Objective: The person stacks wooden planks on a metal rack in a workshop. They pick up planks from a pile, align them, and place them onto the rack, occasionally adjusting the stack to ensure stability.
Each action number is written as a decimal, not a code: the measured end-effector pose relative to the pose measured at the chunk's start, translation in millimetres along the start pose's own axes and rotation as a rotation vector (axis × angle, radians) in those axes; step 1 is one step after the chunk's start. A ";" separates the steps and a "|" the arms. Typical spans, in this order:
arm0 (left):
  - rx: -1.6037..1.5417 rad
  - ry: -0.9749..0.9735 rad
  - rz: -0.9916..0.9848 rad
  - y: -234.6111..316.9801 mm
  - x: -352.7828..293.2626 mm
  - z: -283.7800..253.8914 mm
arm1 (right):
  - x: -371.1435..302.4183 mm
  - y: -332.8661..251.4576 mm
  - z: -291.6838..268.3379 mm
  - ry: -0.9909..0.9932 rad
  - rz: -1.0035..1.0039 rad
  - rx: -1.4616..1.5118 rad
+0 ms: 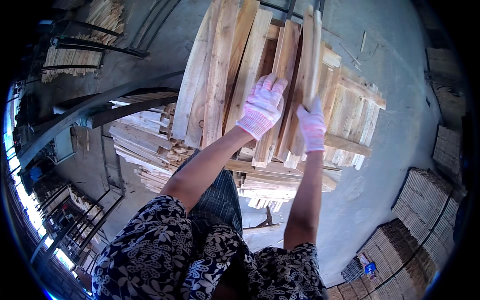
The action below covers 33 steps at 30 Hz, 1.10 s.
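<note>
right fingers (pixel 316 106), knit-gloved, grip a plank (pixel 316 55); slim, straight, wooden

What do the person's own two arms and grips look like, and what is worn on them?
The left grip and right grip wear knitted fabric gloves, white mottled with pink; the left cuff is ribbed. The forearms are bare up to dark fabric sleeves with a white floral pattern.

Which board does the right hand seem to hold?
The narrow board running up the picture from the right hand; it looks blurred, unlike the sharper, wider boards farther left.
</note>
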<state>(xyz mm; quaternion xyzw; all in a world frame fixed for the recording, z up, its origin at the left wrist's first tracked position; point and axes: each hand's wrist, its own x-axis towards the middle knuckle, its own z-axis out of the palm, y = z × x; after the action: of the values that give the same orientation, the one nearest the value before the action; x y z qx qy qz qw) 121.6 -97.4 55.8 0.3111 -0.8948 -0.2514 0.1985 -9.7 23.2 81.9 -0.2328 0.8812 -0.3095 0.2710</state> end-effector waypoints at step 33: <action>0.204 -0.261 -0.495 57.0 29.2 71.3 | -66.7 68.2 7.8 0.086 0.034 -0.182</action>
<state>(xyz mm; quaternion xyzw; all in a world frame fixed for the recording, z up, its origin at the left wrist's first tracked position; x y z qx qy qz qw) 37.9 -54.5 37.6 0.5033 -0.8303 -0.2386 -0.0179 28.2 106.2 53.2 -0.2278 0.9204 -0.2331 0.2160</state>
